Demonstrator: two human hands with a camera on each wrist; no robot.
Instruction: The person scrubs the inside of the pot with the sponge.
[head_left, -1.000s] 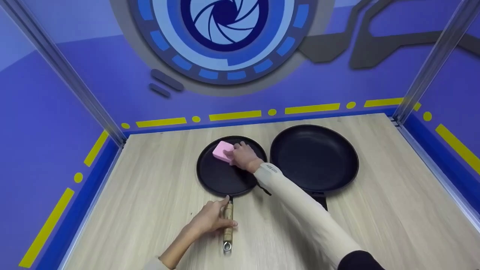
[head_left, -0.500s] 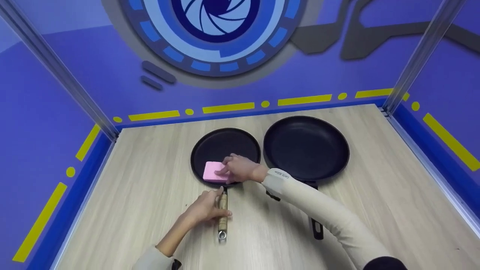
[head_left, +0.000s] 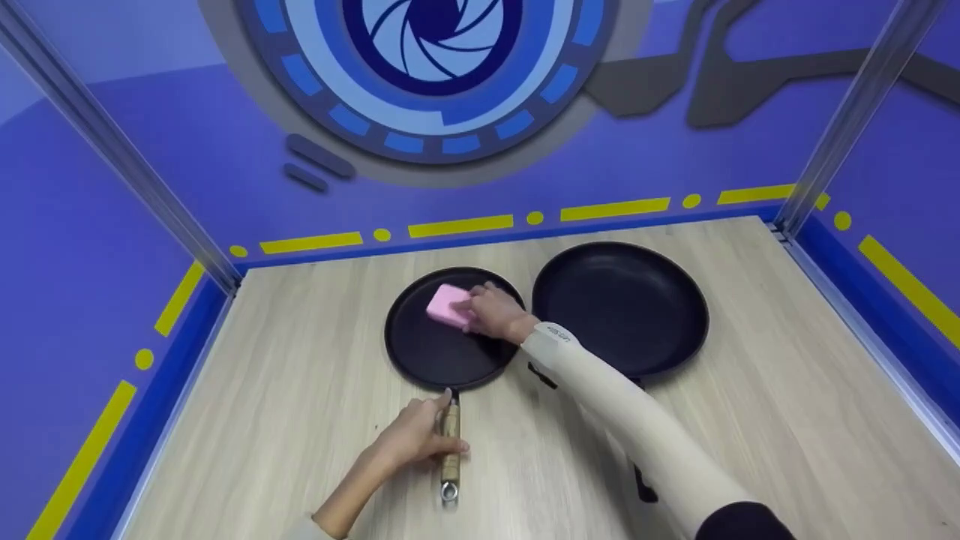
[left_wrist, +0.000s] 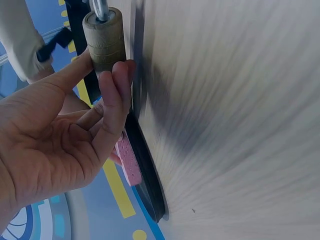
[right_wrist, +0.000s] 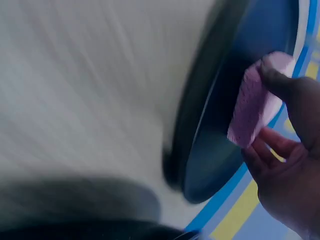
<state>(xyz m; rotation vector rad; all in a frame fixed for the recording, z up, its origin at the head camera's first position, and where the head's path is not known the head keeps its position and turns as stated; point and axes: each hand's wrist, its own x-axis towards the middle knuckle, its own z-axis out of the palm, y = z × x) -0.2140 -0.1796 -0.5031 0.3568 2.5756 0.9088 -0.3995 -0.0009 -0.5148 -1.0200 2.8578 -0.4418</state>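
A flat black pan (head_left: 442,356) lies on the wooden table with its wooden handle (head_left: 451,442) toward me. My left hand (head_left: 411,435) grips that handle, thumb and fingers on either side of it, as the left wrist view also shows. My right hand (head_left: 495,311) pinches a pink sponge (head_left: 445,304) between thumb and fingers, over the upper middle of the pan. In the right wrist view the sponge (right_wrist: 255,102) is held against or just above the pan's dark surface; contact is hard to tell.
A larger, deeper black frying pan (head_left: 619,307) stands close on the right, its black handle (head_left: 643,484) partly hidden under my right forearm. Blue printed walls (head_left: 300,202) with metal corner posts (head_left: 862,112) enclose the table (head_left: 300,360) at the back and sides.
The sponge, in my right hand, went from the upper part of the pan down to its near edge, then back up. My left hand stays on the wooden handle.
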